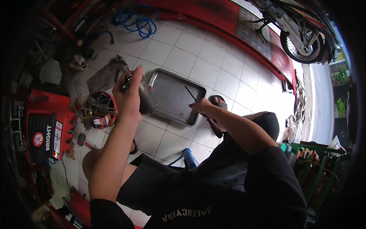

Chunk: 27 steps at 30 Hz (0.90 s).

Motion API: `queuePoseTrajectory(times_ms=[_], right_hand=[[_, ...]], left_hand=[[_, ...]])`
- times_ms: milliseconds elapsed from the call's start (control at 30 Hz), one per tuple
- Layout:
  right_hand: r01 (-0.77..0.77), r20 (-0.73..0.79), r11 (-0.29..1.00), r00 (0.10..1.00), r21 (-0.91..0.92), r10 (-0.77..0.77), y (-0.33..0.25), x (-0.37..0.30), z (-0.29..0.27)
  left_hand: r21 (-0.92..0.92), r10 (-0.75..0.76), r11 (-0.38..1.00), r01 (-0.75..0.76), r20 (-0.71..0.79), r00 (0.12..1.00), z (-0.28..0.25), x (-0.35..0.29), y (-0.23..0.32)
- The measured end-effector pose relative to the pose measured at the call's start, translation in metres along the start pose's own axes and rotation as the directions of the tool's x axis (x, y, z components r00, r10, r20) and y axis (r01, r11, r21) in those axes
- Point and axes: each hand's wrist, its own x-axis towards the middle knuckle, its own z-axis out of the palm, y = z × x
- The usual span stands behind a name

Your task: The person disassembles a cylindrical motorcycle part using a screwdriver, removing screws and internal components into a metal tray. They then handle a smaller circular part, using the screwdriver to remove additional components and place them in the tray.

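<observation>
Black it is on the wearer, a dark shirt (228,198) filling six o'clock, and out come two bare arms: the left forearm aimed just past twelve, the right slanting in from four and pointing towards ten. The left hand (129,95) has its thumb up, gripping one dark metal cylinder (146,97) at ten o'clock, over the tray's edge; the right hand (202,107) pinches one thin black rod (190,93), near twelve, above the tray. Now the count, biggest first: one red platform (213,13) curving from twelve to two, one motorcycle (301,42) at two, one red machine (44,128) at nine, one metal tray (167,100) near the dial's centre, one coiled blue hose (139,19) at eleven, one grimy cloth (105,78) at ten, one red container (113,102) at nine, packed with parts too jumbled to number, and one hammer (82,139) between eight and nine. And the lettering! Pale capitals cross the shirt, upside down from here; the machine carries white capitals on black beside a round red-and-white emblem (38,139).
</observation>
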Motion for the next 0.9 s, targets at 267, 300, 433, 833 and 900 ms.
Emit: queuePoseTrajectory(times_ms=[267, 300, 433, 833, 900], right_hand=[[0.337, 0.157, 0.895, 0.906, 0.292, -0.392, -0.058, -0.053, -0.047], [0.380, 0.180, 0.871, 0.876, 0.311, -0.446, -0.061, -0.058, -0.054], [0.413, 0.330, 0.869, 0.809, 0.272, -0.487, -0.046, -0.081, -0.044], [0.297, 0.103, 0.801, 0.953, -0.521, -0.286, 0.058, 0.043, 0.015], [0.285, 0.041, 0.789, 0.948, -0.544, -0.315, 0.047, 0.063, 0.025]], left_hand=[[-0.117, -0.135, 0.985, 0.123, -0.103, 0.985, -0.005, 0.002, 0.015], [-0.141, -0.141, 0.982, 0.126, -0.102, 0.985, -0.005, 0.004, 0.016], [-0.227, -0.199, 0.960, 0.167, -0.127, 0.972, -0.015, 0.006, 0.020], [-0.369, -0.272, 0.901, 0.227, -0.073, 0.960, -0.012, 0.012, 0.037], [-0.389, -0.273, 0.893, 0.227, -0.066, 0.960, -0.013, 0.010, 0.043]])
